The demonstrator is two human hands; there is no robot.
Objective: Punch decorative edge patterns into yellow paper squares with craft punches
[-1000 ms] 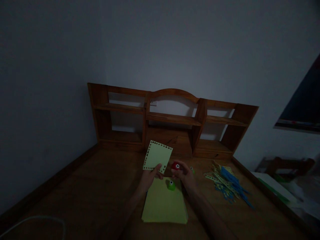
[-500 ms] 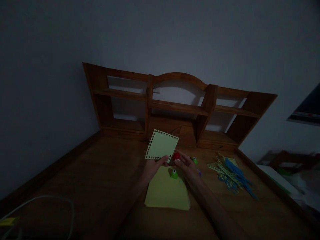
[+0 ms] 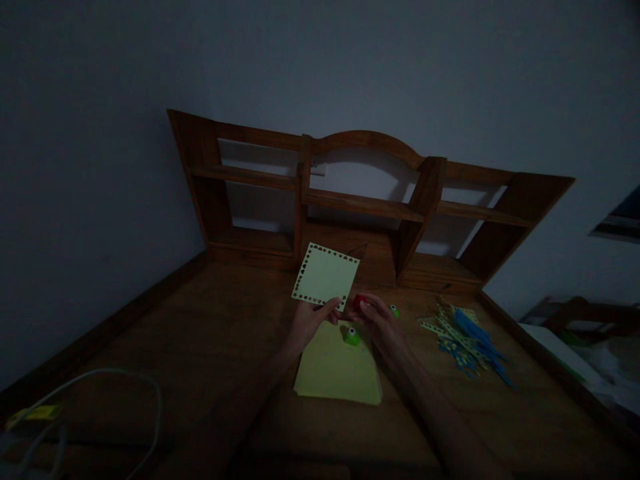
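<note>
My left hand (image 3: 309,322) pinches the lower edge of a pale green paper square (image 3: 325,276) whose border is punched with small holes, held up above the desk. Just to its right, my right hand (image 3: 379,321) is closed round a small red punch (image 3: 360,301) at the square's lower right corner. Below both hands a stack of yellow-green sheets (image 3: 338,371) lies on the wooden desk (image 3: 210,333). A small green punch (image 3: 351,335) sits on the stack's far edge.
A wooden shelf unit (image 3: 360,200) stands at the back of the desk against the wall. Blue and yellow paper strips (image 3: 463,337) lie in a pile at right, another small green punch (image 3: 395,311) near them. A white cable (image 3: 115,400) loops at the left front.
The view has tilted down a little, so everything sits higher in the picture. Both hands keep the same hold, the red punch staying at the square's lower right corner.
</note>
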